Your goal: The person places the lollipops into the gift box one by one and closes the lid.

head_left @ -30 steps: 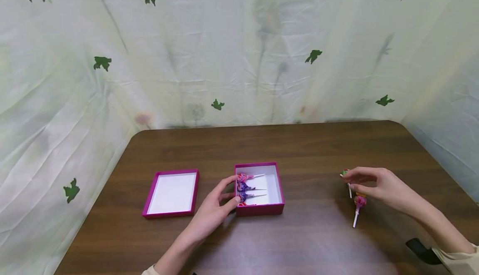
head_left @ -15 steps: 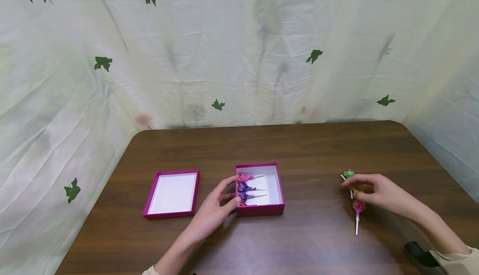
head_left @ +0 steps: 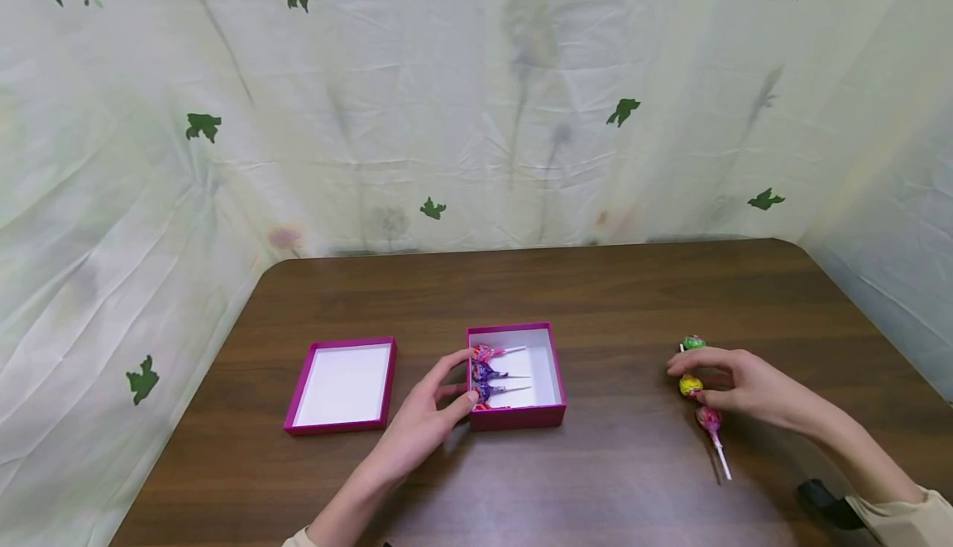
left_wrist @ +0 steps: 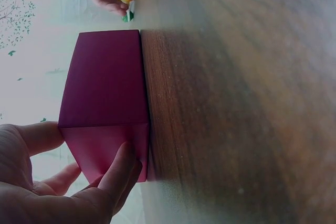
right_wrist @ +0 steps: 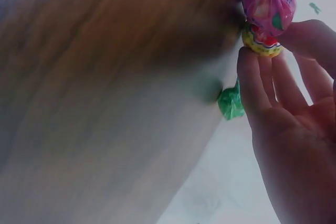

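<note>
My left hand (head_left: 428,410) holds the left side of a magenta box (head_left: 517,417), fingertips along its rim and side wall, as the left wrist view also shows. Inside lie several lollipops: a pink lollipop (head_left: 484,353) at the back, purple lollipops (head_left: 484,372) before it, and something red mostly behind my thumb. To the right, my right hand (head_left: 759,386) pinches a yellow lollipop (head_left: 690,386) between thumb and fingers. A pink lollipop (head_left: 709,419) lies just in front, its stick towards me. A green lollipop (head_left: 694,343) sits behind the fingers. The yellow head also shows in the right wrist view (right_wrist: 265,46).
A magenta lid (head_left: 350,386) with a white inside lies upturned left of the box. The wooden table (head_left: 596,481) reaches back to a pale curtain (head_left: 462,100) with green leaf prints. A black strap (head_left: 830,504) is at the right sleeve.
The right hand has shifted slightly left, and the yellow lollipop has come into view at its fingertips. The pink lollipop's stick has swung towards me and right. The left hand stays put.
</note>
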Available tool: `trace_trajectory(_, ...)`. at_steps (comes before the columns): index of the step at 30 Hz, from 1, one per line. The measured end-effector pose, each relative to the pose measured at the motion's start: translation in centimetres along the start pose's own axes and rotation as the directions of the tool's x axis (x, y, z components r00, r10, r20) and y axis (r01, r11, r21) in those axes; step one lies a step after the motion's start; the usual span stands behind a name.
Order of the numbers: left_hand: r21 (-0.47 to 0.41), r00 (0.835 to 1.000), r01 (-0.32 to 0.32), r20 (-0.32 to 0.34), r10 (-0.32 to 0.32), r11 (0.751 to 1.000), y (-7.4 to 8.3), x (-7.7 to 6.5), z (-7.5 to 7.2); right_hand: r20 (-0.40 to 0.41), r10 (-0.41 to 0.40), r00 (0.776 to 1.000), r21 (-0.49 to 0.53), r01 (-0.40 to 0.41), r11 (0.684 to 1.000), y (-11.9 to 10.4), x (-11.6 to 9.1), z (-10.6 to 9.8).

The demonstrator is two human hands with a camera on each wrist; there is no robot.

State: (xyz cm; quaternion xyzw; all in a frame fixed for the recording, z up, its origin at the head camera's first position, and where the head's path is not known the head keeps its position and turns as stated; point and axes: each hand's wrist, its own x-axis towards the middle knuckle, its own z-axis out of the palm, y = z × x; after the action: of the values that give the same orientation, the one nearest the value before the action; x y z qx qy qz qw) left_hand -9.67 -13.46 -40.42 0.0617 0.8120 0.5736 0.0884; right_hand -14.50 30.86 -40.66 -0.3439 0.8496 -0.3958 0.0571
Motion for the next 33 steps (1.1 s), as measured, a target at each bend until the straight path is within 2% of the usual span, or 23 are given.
trace_trajectory(4,0.0,1.0,0.0,-0.001,0.0,1.0,0.0,0.0,0.0,-0.004,0.015,1.0,0.006,-0.015,1.0,-0.1,0.5,0.5)
trace_trajectory(7,-0.002,1.0,0.002,0.001,-0.002,1.0,0.0,-0.1,-0.1,0.017,0.057,0.998,0.059,-0.057,0.997,-0.2,0.9,0.8)
trace_trajectory(16,-0.013,1.0,0.007,0.012,-0.007,1.0,0.2,-0.1,-0.1,0.046,0.111,0.993,-0.009,-0.11,0.994,-0.4,1.9,1.3)
trace_trajectory(27,-0.022,1.0,-0.002,0.012,0.002,1.0,0.2,-0.2,-0.1,0.115,0.177,0.977,0.099,-0.189,0.977,0.1,2.8,1.4)
trace_trajectory(33,-0.02,1.0,0.0,0.012,0.0,1.0,0.1,-0.1,-0.1,0.098,0.221,0.97,0.077,-0.229,0.971,-0.1,3.1,1.5)
